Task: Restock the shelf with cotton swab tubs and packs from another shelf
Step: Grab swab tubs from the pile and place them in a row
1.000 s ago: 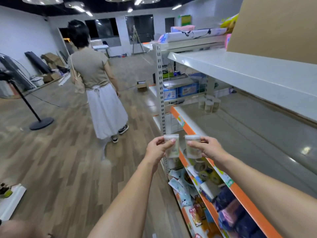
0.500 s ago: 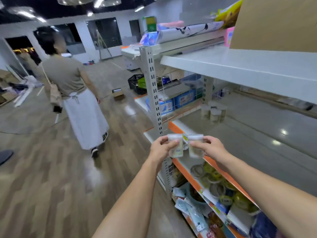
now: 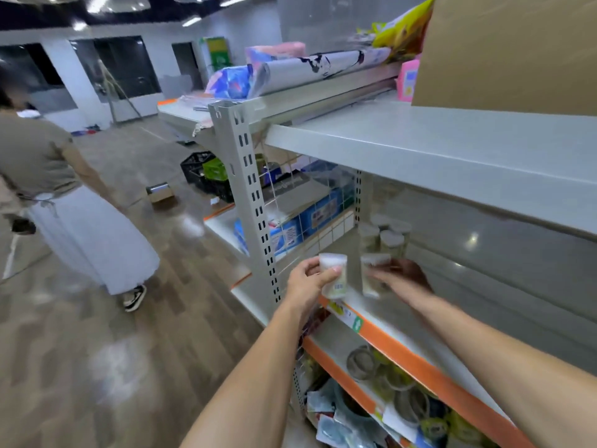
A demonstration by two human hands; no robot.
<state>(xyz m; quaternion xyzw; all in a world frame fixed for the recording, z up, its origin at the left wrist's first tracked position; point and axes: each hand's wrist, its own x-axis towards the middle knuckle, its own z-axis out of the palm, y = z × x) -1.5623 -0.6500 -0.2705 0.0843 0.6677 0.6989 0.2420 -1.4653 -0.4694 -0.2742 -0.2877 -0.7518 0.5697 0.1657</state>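
My left hand [image 3: 311,281] grips one swab tub [image 3: 334,275], my right hand [image 3: 399,279] another tub [image 3: 373,274], at the shelf [image 3: 436,347] edge; a few stocked tubs [image 3: 386,236] stand behind, much room left.

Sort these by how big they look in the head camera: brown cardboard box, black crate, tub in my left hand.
1. Brown cardboard box, largest.
2. Black crate.
3. Tub in left hand, smallest, though nearness inflates it.
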